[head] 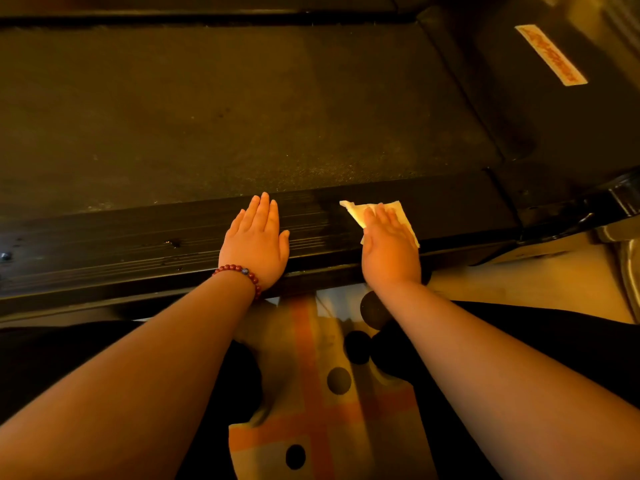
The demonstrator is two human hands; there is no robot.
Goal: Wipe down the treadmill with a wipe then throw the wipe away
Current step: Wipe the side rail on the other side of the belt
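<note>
**Wipe step under way on the near side rail**

6 o'clock, nearest: dotted mat (311,393) on the floor. Centre: left hand (256,237), bead bracelet (239,271) on the wrist, lies flat on the ribbed side rail (138,244) with fingers straight, holding nothing; probably bracing. At its 3 o'clock, right hand (389,251) presses the wipe (355,209) flat on the same rail, no pinch. 12 o'clock, far: treadmill belt (207,116), speckled, likely unwiped. 2 o'clock: orange label (550,55). Next: slide the wipe along the rail under palm pressure, then the belt. No bin in view.
</note>
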